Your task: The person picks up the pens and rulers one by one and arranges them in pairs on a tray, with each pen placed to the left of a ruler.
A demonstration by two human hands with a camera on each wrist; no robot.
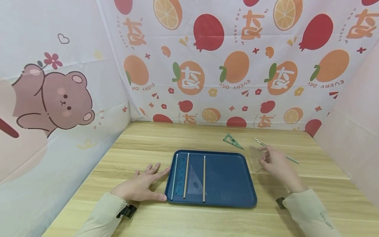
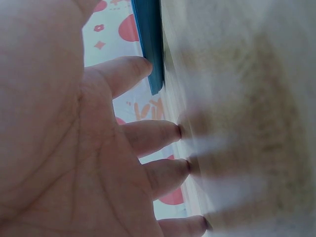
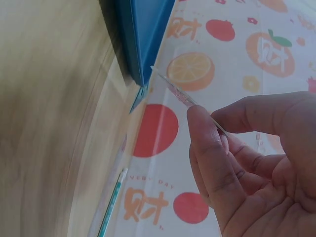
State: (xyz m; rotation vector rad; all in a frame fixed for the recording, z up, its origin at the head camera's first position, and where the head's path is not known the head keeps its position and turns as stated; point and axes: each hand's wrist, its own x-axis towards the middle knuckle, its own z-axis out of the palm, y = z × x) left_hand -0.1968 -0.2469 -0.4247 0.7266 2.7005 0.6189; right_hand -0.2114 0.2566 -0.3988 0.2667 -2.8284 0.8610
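Note:
A dark blue tray (image 1: 229, 177) lies on the table. My left hand (image 1: 142, 186) rests spread at its left side, with the thumb and index finger touching the rim. Inside the tray, from the left, are a pencil (image 1: 175, 176), a blue ruler (image 1: 180, 177), a second pencil (image 1: 186, 176), a clear set square (image 1: 193, 184) and a third pencil (image 1: 204, 181). To the tray's right, my right hand (image 1: 279, 166) pinches a thin clear plastic piece with scale marks (image 3: 180, 94) between thumb and fingers. Seen nearly edge-on in the right wrist view, its full shape is unclear.
A green set square (image 1: 233, 142) lies behind the tray's right part. Pencils (image 1: 291, 159) lie on the wooden table (image 1: 189, 220) beyond my right hand. Printed cloth (image 1: 213, 79) hangs behind the table and at both sides.

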